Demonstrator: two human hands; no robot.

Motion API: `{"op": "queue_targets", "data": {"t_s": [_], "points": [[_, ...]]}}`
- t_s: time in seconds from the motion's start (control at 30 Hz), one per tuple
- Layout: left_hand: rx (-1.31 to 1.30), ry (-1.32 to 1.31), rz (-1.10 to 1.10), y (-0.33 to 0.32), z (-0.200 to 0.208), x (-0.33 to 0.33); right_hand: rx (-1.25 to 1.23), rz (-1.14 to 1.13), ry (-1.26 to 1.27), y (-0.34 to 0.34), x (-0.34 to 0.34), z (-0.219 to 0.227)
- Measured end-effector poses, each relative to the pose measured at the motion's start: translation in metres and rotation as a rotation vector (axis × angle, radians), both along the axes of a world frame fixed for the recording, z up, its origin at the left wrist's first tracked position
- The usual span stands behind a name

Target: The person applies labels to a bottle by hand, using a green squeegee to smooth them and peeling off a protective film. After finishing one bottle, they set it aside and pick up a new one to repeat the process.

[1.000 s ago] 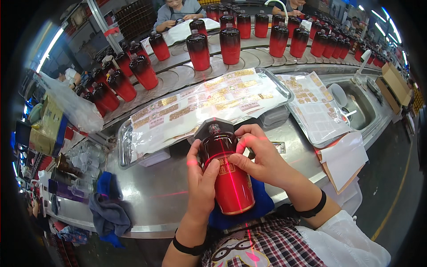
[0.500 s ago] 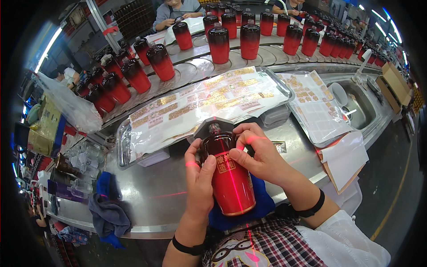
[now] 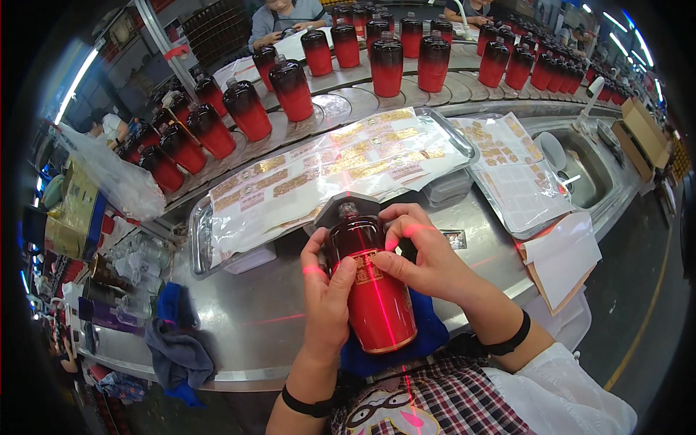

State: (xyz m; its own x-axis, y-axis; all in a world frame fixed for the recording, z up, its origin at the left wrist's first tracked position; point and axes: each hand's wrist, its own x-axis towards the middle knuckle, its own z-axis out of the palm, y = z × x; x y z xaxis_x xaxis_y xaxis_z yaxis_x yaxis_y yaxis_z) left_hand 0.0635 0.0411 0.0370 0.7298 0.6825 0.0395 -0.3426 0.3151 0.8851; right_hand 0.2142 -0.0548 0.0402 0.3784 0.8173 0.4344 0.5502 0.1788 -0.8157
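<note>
A glossy bottle (image 3: pixel 382 312), black at the shoulder and fading to red below, leans toward me over a blue cloth (image 3: pixel 433 328). My left hand (image 3: pixel 326 290) grips its left side, thumb on the front. My right hand (image 3: pixel 424 250) holds the other side, its thumb pressed by a gold decal (image 3: pixel 367 266) on the bottle's front. A red laser line runs down the bottle and across my fingers. Behind the bottle's neck is a dark angular stand (image 3: pixel 326 213). Just beyond lies a steel tray (image 3: pixel 201 246) with sheets of gold decals (image 3: pixel 290 181) on it.
Similar bottles (image 3: pixel 290 90) ride a curved conveyor (image 3: pixel 330 109) at the back. To the right are a second decal tray (image 3: pixel 522 230), a sink (image 3: pixel 591 177) and a cardboard box (image 3: pixel 641 138). A grey cloth (image 3: pixel 174 348) lies left. Co-workers (image 3: pixel 286 22) sit beyond the conveyor.
The bottles on the conveyor have shifted, those at the back moving to the right. My hands keep nearly the same grip, and the thumbs have slid slightly on the held bottle.
</note>
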Motion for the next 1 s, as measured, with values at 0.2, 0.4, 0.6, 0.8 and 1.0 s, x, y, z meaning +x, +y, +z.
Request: {"op": "queue_targets", "data": {"t_s": [0.2,0.4,0.6,0.8,1.0], "points": [[-0.03,-0.048,0.013,-0.001,-0.004,0.0,-0.076,0.005,0.088,-0.002,-0.001,0.004],[0.03,-0.015,0.002,-0.003,-0.004,0.0,-0.011,-0.005,-0.006,0.001,0.002,-0.002],[0.047,-0.004,0.027,-0.004,-0.004,0.001,-0.039,0.021,0.053,-0.001,0.001,-0.002],[0.06,0.015,0.037,-0.005,0.001,0.003,0.0,-0.057,-0.007,-0.005,0.003,0.01],[0.023,0.053,0.016,-0.002,0.003,0.002,-0.18,0.119,-0.232,0.003,0.014,0.071]]}}
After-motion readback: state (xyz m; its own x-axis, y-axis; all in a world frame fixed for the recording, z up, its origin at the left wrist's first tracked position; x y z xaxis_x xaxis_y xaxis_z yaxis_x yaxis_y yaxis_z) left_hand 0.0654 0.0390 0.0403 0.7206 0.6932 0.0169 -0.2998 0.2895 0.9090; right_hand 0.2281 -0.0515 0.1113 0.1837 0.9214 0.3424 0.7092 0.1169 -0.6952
